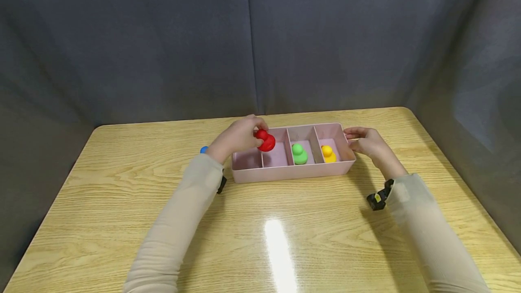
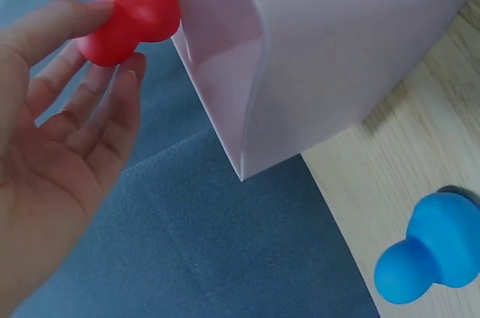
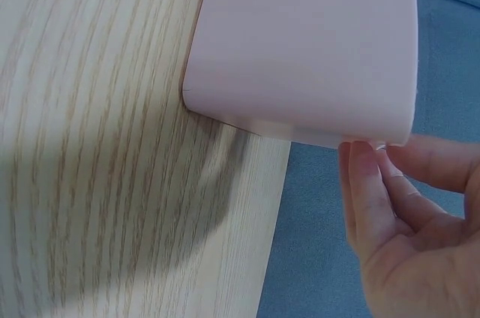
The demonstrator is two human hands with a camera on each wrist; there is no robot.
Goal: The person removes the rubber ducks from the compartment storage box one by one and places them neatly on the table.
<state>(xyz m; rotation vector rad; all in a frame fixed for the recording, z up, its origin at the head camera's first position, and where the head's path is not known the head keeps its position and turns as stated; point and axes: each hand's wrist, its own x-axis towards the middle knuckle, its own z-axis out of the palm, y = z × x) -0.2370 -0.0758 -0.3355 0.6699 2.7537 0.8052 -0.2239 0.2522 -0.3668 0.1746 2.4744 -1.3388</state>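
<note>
My left hand [image 1: 244,135] pinches a red toy duck [image 1: 266,141] between thumb and fingers, over the left part of a pink divided box [image 1: 293,173]. In the left wrist view the red duck [image 2: 135,7] is beside the box's rim. A green toy duck [image 1: 300,154] sits in one compartment, and a yellow toy duck [image 1: 328,154] lies in the rightmost one. Fingertips of my right hand [image 1: 368,141] touch the box's right end from outside. In the right wrist view its extended fingers [image 3: 371,198] meet the pink end wall, thumb by the rim.
A blue toy duck [image 2: 439,247] lies on the wooden table [image 1: 138,193] left of the box, mostly behind my left wrist in the head view. Dark grey curtains [image 1: 171,44] stand behind the table and along its sides.
</note>
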